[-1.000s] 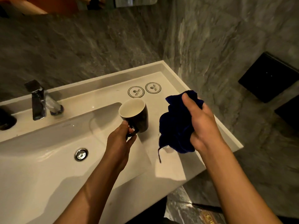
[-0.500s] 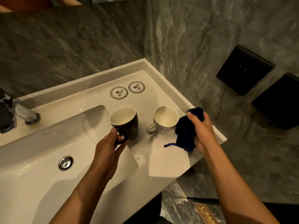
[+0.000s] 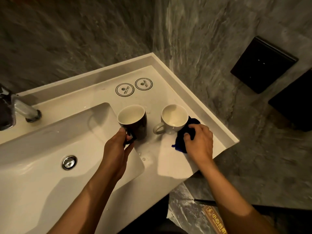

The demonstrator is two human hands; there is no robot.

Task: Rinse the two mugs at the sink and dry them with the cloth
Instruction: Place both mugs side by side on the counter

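Note:
A black mug (image 3: pixel 135 122) with a white inside stands upright at the basin's right edge, and my left hand (image 3: pixel 116 149) grips its handle. To its right a white mug (image 3: pixel 173 119) stands upright on the counter, handle pointing left. The dark blue cloth (image 3: pixel 184 139) lies bunched on the counter against the white mug's right side. My right hand (image 3: pixel 199 142) rests on top of the cloth with curled fingers holding it.
The white sink basin (image 3: pixel 42 166) with a chrome drain (image 3: pixel 69 162) lies to the left, the chrome faucet (image 3: pixel 18 110) at its far left. Two round coasters (image 3: pixel 134 86) sit at the back of the counter (image 3: pixel 168 166). Grey stone walls close in behind and right.
My right hand has come down with the cloth and set it on the counter beside the white mug. The view has swung right. The black mug stays in my left hand.

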